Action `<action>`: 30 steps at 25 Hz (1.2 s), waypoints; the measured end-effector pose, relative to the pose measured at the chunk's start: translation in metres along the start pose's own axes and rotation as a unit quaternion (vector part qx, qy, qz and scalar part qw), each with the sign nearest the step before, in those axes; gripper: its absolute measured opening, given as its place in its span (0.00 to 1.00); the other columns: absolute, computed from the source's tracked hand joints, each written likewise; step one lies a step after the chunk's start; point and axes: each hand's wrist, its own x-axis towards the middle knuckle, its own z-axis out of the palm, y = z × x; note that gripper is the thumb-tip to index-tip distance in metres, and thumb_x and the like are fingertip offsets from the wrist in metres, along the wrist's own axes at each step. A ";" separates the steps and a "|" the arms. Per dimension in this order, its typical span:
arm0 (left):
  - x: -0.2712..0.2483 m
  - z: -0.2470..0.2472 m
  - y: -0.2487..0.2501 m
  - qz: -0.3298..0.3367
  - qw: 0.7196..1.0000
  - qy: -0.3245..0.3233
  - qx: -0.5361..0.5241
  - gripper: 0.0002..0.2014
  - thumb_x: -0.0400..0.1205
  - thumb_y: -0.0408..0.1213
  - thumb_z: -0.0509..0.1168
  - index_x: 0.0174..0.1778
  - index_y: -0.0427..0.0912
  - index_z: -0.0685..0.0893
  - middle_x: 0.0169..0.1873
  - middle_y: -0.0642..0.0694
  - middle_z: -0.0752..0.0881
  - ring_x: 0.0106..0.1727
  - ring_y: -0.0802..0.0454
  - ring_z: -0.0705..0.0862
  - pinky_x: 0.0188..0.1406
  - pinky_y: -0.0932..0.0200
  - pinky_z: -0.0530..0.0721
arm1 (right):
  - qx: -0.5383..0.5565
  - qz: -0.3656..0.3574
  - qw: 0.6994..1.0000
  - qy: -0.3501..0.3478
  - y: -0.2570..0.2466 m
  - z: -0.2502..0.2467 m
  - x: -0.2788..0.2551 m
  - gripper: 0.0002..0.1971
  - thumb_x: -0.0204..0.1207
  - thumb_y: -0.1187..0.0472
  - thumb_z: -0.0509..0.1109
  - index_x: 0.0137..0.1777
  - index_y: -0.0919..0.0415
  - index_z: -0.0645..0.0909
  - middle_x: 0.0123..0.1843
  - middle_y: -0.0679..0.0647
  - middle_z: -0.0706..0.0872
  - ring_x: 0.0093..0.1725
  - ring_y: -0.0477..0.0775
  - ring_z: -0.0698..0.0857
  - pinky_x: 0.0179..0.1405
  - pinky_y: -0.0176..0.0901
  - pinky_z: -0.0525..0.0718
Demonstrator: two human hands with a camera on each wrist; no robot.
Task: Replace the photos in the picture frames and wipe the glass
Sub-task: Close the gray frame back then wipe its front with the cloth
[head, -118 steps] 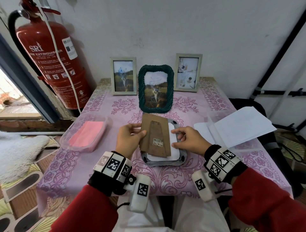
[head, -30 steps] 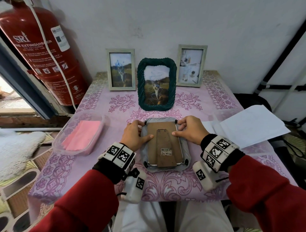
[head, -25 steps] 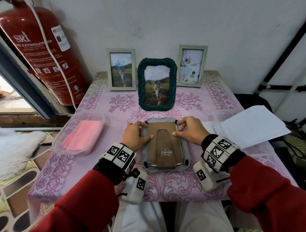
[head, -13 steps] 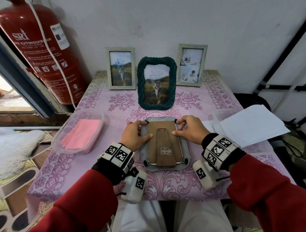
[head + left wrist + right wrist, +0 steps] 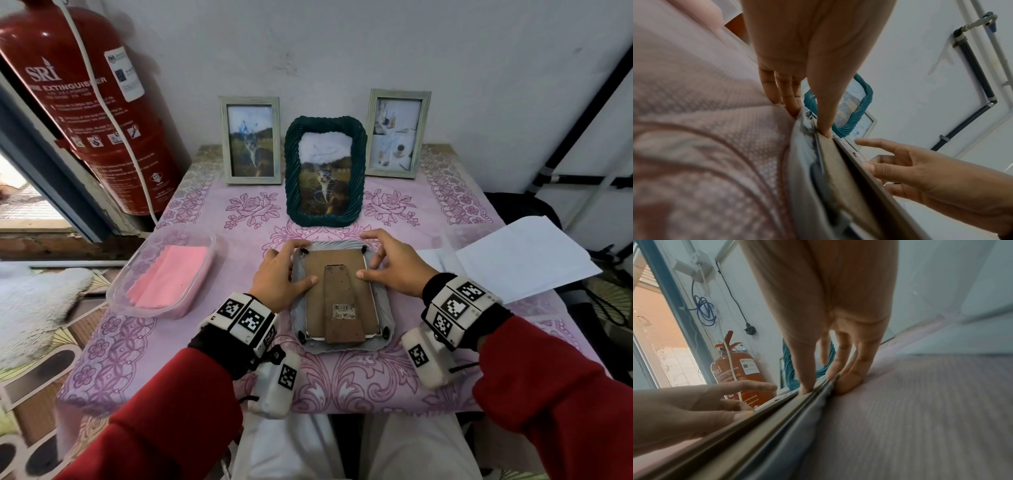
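A grey picture frame [image 5: 385,308] lies face down on the pink tablecloth in front of me. Its brown backing board [image 5: 337,291], stand side up, sits inside it. My left hand [image 5: 291,267] is at the frame's upper left corner, thumb flat on the board and fingers straight along the outer edge. My right hand [image 5: 373,257] mirrors it at the upper right corner. In the left wrist view my left thumb presses the backing board [image 5: 838,170], and the fingertips [image 5: 791,107] touch the cloth beside the frame. In the right wrist view my thumb rests on the frame [image 5: 756,426].
A green rope frame [image 5: 358,164] stands behind, between two pale wooden frames [image 5: 251,102] [image 5: 397,94] at the wall. A clear tub [image 5: 116,298] with a pink cloth [image 5: 168,274] is on the left. White sheets [image 5: 513,260] lie on the right, and a red fire extinguisher [image 5: 78,102] stands far left.
Earlier my left hand held the backing board above the white sheet in the frame. Now it sits inside the frame, with both hands at the top corners. In the last second they barely moved.
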 end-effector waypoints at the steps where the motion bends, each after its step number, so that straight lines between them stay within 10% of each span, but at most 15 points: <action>1: 0.000 -0.001 0.000 0.000 1.000 -0.008 0.016 0.28 0.76 0.43 0.71 0.71 0.52 0.71 0.56 0.36 0.74 0.58 0.39 0.76 0.64 0.44 0.77 | -0.020 -0.010 1.000 -0.019 -0.001 -0.002 0.001 0.29 0.70 0.62 0.77 0.72 0.60 0.72 0.33 0.45 0.75 0.35 0.43 0.76 0.32 0.26 0.70; 7: 0.004 -0.003 0.000 -0.010 0.998 -0.033 0.058 0.25 0.77 0.47 0.69 0.71 0.56 0.73 0.57 0.38 0.70 0.59 0.38 0.76 0.69 0.44 0.74 | -0.050 -0.008 0.998 -0.046 0.002 -0.009 0.009 0.26 0.70 0.58 0.77 0.68 0.58 0.76 0.34 0.37 0.68 0.34 0.32 0.69 0.30 0.18 0.69; 12: 0.003 -0.002 0.001 -0.012 0.997 -0.033 0.070 0.25 0.77 0.48 0.68 0.72 0.57 0.73 0.57 0.38 0.70 0.59 0.37 0.76 0.68 0.43 0.74 | -0.015 0.030 0.996 -0.087 -0.001 -0.013 0.012 0.25 0.70 0.60 0.77 0.65 0.59 0.74 0.38 0.44 0.71 0.32 0.42 0.75 0.20 0.33 0.79; 16: 0.003 -0.003 0.002 -0.014 0.996 -0.032 0.082 0.25 0.78 0.48 0.68 0.72 0.57 0.72 0.58 0.38 0.70 0.60 0.38 0.76 0.68 0.43 0.74 | -0.052 0.007 0.996 -0.068 -0.002 -0.013 0.013 0.25 0.67 0.60 0.79 0.63 0.62 0.75 0.35 0.41 0.70 0.33 0.43 0.74 0.29 0.31 0.76; 22: 0.001 -0.005 0.008 -0.012 0.995 -0.034 0.098 0.25 0.78 0.48 0.67 0.72 0.56 0.72 0.59 0.37 0.72 0.62 0.38 0.75 0.69 0.44 0.73 | -0.029 0.001 0.998 -0.056 -0.003 -0.010 0.014 0.22 0.66 0.64 0.80 0.58 0.61 0.76 0.32 0.44 0.72 0.34 0.46 0.74 0.43 0.54 0.83; 30: 0.021 0.004 0.058 0.120 0.953 -0.022 0.279 0.24 0.79 0.47 0.66 0.71 0.52 0.74 0.69 0.46 0.71 0.71 0.45 0.68 0.71 0.46 0.63 | -0.065 -0.001 0.997 -0.047 -0.001 -0.011 0.013 0.26 0.67 0.59 0.79 0.63 0.63 0.75 0.40 0.56 0.78 0.42 0.54 0.76 0.39 0.38 0.68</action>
